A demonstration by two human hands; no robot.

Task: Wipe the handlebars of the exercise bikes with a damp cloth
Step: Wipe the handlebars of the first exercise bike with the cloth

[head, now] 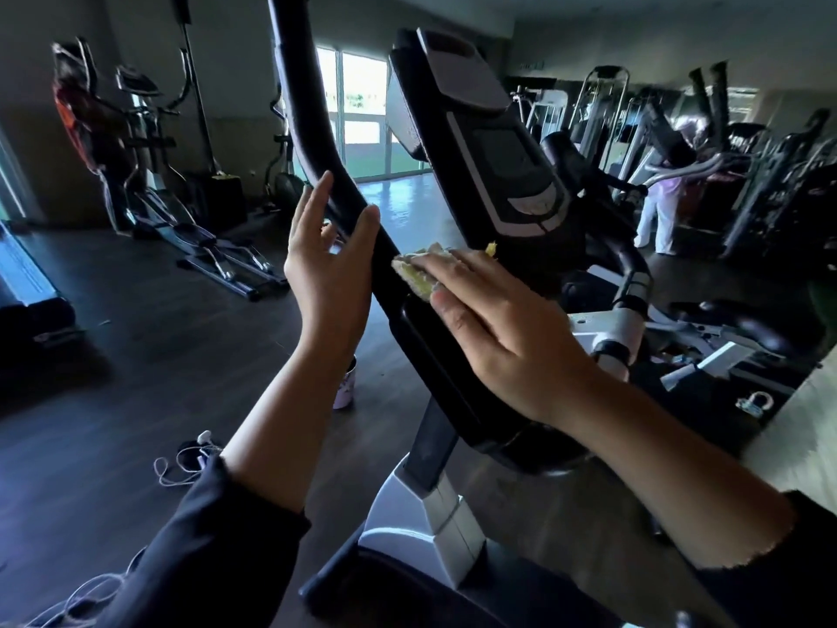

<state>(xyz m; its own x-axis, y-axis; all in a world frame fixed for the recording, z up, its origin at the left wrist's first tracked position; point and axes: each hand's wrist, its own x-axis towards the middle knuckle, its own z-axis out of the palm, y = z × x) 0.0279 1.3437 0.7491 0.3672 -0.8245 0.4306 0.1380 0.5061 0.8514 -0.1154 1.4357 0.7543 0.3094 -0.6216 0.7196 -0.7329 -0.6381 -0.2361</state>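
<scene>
The room is a dim gym with a dark, shiny floor [149,337]. Bright light comes in through tall glass doors [358,115] at the far end and makes a pale patch on the floor in front of them.

Close to the camera stands a big black exercise machine [453,401] with a grey and silver base. A long black handlebar [312,129] rises up and leans away to the top of the view. Beside it is the machine's screen panel [502,170], black with grey trim.

The left hand [328,269] is open around the handlebar. Its fingers [317,197] are stretched out and loose, with the thumb on the other side of the bar, so it is not squeezing.

The right hand [502,337] lies flat with its fingers spread out. It presses a yellow and pale cloth [414,271] against the black bar, just below the left hand. The cloth peeks out from under the fingertips.

On the floor near the left arm stands a small pale cup [345,387]. Farther down lies a white cord [176,464] in loose loops.

Across the room by the wall stands another machine [149,142] with long foot rails. On the right are many more grey and black machines [724,174], blurry and crowded together. Both arms wear dark sleeves [213,550] pushed up from the wrists.
</scene>
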